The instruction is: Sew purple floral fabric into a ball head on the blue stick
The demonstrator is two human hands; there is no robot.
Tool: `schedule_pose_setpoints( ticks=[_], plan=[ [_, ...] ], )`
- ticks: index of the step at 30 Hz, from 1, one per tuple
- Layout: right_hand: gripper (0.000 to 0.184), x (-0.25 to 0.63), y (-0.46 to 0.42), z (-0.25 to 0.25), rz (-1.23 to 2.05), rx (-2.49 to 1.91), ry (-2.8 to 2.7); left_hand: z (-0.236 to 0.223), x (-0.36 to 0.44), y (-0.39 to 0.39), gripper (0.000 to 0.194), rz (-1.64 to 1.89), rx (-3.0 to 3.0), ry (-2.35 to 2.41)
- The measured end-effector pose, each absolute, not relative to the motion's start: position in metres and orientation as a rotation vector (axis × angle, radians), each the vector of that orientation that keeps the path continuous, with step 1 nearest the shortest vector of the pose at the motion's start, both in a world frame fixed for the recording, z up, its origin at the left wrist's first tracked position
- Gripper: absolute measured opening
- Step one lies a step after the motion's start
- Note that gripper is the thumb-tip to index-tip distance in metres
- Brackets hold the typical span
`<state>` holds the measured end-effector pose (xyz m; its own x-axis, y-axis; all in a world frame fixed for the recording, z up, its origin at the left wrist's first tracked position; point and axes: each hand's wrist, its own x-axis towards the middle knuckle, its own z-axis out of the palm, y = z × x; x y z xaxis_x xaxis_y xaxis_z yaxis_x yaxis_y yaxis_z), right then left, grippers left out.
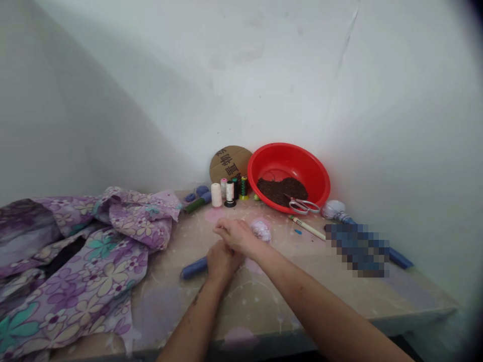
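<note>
My left hand [223, 262] is closed around a blue wrapped stick [194, 269], whose rounded end sticks out to the left. Crossing over it, my right hand [237, 234] has its fingers pinched together; whatever they hold is too small or hidden to make out. Just beyond my right wrist shows a ball of floral cloth [261, 230]. My hands hide whether the ball joins the stick. Several thread spools [216, 195] stand upright behind my hands, near the wall.
Crumpled purple floral fabric [113, 261] covers the table's left. At the back, a red basin [315, 173] with dark brown material and scissors [303, 205] leans by a cardboard disc [228, 160]. A pale cutter-like tool [309, 228] and a cloth-headed blue stick [400, 257] lie right.
</note>
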<state>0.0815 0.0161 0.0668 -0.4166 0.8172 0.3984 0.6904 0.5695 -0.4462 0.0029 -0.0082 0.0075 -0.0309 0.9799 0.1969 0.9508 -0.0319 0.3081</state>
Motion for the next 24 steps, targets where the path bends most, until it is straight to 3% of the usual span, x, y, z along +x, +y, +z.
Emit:
schedule_pose_setpoints(
  ticks=[3, 15, 24],
  plan=[
    [0.021, 0.081, 0.015, 0.063, 0.268, -1.213, -2.215, 0.009, 0.003, -0.009, 0.038, 0.537, 2.115, 2.105],
    [0.029, 0.122, 0.040, 0.037, 0.830, -1.097, -1.786, 0.009, 0.006, -0.013, 0.049, 0.738, 2.239, 2.041],
    [0.029, 0.123, 0.026, 0.051, 0.366, -1.309, -1.937, 0.010, 0.011, -0.011, 0.048, 0.726, 2.177, 2.156]
  ],
)
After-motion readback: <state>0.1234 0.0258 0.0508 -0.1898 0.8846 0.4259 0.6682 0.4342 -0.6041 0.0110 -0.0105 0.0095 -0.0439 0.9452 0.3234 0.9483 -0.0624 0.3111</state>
